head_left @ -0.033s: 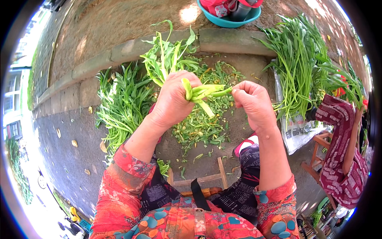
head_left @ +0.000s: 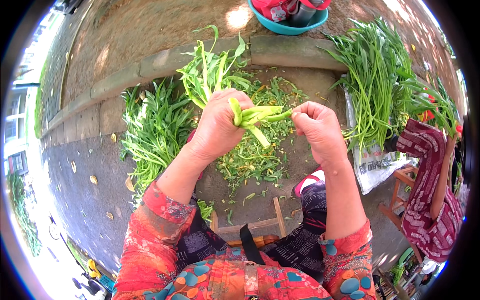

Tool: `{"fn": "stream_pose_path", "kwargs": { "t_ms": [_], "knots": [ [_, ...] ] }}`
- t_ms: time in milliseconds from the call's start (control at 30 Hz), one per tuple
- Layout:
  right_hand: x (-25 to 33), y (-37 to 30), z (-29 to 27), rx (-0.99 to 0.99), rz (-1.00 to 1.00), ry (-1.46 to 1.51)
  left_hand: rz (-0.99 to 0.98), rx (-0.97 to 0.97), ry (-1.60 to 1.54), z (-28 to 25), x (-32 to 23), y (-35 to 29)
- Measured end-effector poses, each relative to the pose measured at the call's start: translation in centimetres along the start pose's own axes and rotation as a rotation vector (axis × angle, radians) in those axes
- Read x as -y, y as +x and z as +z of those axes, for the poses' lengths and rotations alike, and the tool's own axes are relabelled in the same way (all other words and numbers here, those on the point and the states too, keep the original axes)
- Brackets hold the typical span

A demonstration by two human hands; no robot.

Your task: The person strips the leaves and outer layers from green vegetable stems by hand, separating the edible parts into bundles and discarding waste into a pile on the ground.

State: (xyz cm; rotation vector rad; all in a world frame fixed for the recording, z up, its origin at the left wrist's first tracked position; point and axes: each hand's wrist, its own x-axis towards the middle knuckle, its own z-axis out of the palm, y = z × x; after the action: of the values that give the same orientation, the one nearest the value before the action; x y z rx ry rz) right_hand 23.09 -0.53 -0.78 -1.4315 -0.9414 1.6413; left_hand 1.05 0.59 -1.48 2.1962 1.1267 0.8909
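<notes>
My left hand point(head_left: 220, 117) is closed round a small bunch of water spinach point(head_left: 257, 116). Its thick pale-green stem ends stick out to the right of the fist, and the leaves fan out beyond it. With thumb and forefinger, my right hand point(head_left: 317, 127) pinches the tip of one stem of that bunch. Under both hands, torn leaves and trimmings point(head_left: 260, 157) lie scattered over the ground. A pile of greens point(head_left: 155, 125) rests left of my left forearm. To the right, a larger heap of long-stemmed greens point(head_left: 372, 80) lies on a white printed sack point(head_left: 372, 172).
A stone kerb point(head_left: 295, 52) runs across beyond the trimmings. Past it stands a teal basin point(head_left: 287, 29) holding a red bag and a dark grey object. A wooden stool frame point(head_left: 250, 226) shows between my knees. At right, a person in maroon patterned clothes point(head_left: 430, 200) sits close by.
</notes>
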Motion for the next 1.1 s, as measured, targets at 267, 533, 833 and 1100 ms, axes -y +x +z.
{"fn": "stream_pose_path", "kwargs": {
  "t_ms": [267,533,833,1100],
  "knots": [
    [0.7,-0.7,0.9,-0.158,-0.225,-0.539,-0.195,0.062,-0.204,-0.2,-0.8,0.1],
    [1.0,-0.6,0.6,-0.069,-0.314,-0.337,-0.666,0.035,-0.725,-0.4,-1.3,-0.2],
    [1.5,-0.1,-1.7,0.012,-0.255,-0.008,-0.674,0.021,-0.805,-1.3,-0.8,-0.3],
    [1.8,-0.5,-0.9,0.108,-0.17,-0.095,-0.602,0.077,-0.757,-1.3,-0.2,-0.6]
  ]
}}
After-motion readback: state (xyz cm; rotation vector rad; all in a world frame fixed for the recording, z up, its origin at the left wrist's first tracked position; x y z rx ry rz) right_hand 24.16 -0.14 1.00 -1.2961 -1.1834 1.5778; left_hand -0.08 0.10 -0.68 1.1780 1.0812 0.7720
